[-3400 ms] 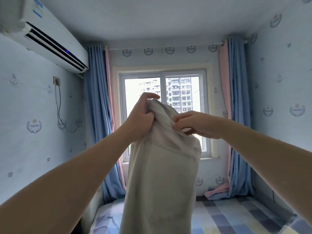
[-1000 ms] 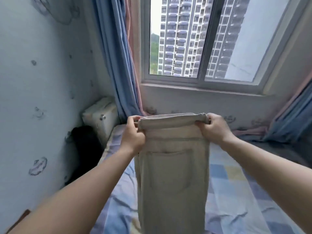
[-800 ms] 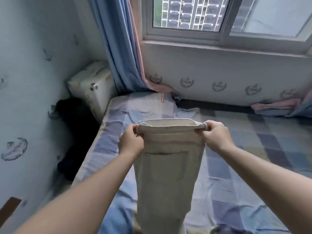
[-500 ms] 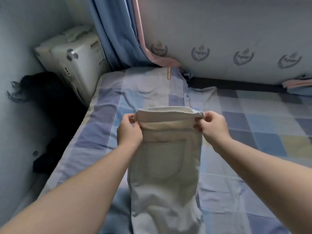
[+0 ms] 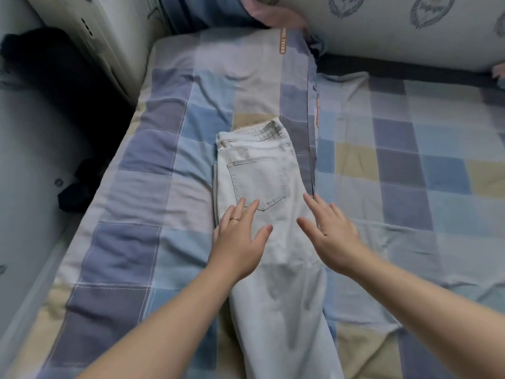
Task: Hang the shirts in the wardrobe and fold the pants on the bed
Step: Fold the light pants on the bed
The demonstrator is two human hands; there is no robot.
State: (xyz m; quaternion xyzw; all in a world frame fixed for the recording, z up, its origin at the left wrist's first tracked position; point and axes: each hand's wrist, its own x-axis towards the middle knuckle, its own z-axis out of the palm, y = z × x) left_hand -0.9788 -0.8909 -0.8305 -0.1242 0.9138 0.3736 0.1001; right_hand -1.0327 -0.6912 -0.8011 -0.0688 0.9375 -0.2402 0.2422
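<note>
The pale light-wash jeans (image 5: 262, 192) lie flat on the bed (image 5: 410, 165), folded lengthwise with one leg over the other and a back pocket (image 5: 257, 181) facing up. The waistband points to 12 o'clock, and the legs run down to 6 o'clock and out of the bottom edge of the view.

The left hand (image 5: 237, 236) has its fingers straight and spread and grips nothing. It sits over the jeans' 8 o'clock edge with its fingertips at the bottom of the pocket, and a ring (image 5: 234, 218) shows on one finger. The right hand (image 5: 333, 236) is likewise flat and spread, holding nothing, at the 4 o'clock edge of the jeans. Whether the palms press the cloth or hover just above it cannot be told.

The checked sheet is blue, purple and beige, with wrinkles around the jeans. A white suitcase (image 5: 117, 36) stands at 10 o'clock beside the bed, with something black (image 5: 54, 77) next to it at 9 o'clock. Blue and pink curtain hems (image 5: 218, 9) hang at 12 o'clock, and crest-patterned wallpaper (image 5: 382, 28) is at 1 o'clock.
</note>
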